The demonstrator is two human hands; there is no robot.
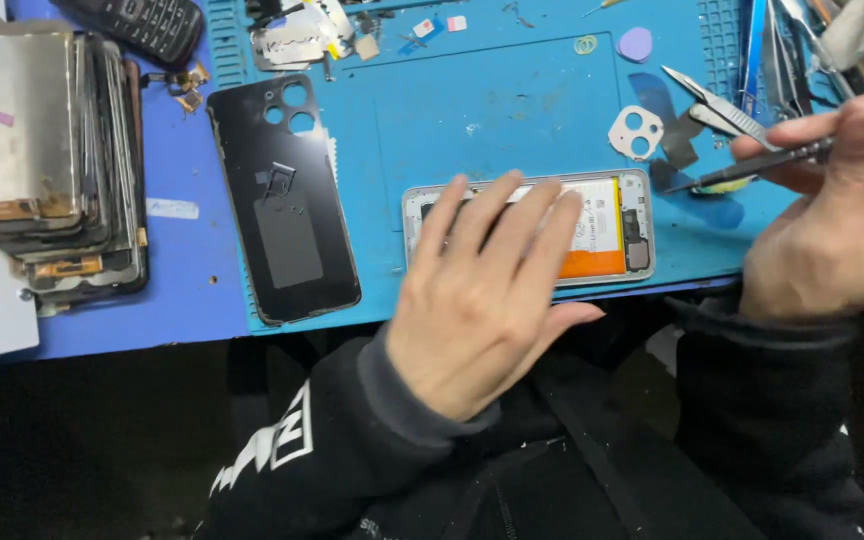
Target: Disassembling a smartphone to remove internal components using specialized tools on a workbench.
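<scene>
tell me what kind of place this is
Most likely a phone repair bench. A left hand rests on an opened phone on a blue work mat, the right hand holds a thin tool, and a stack of screens sits aside.

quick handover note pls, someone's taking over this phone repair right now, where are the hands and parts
Left hand: open, flat, fingers spread on the opened phone at the mat's near edge.
Right hand: holds a thin dark tool, tip just right of the phone.
Done: black back cover is off, lying left on the blue mat; camera ring lies apart above the phone.
Left: battery and inner parts exposed; cover and ring not refitted.
Stack of old screens at far left.
</scene>
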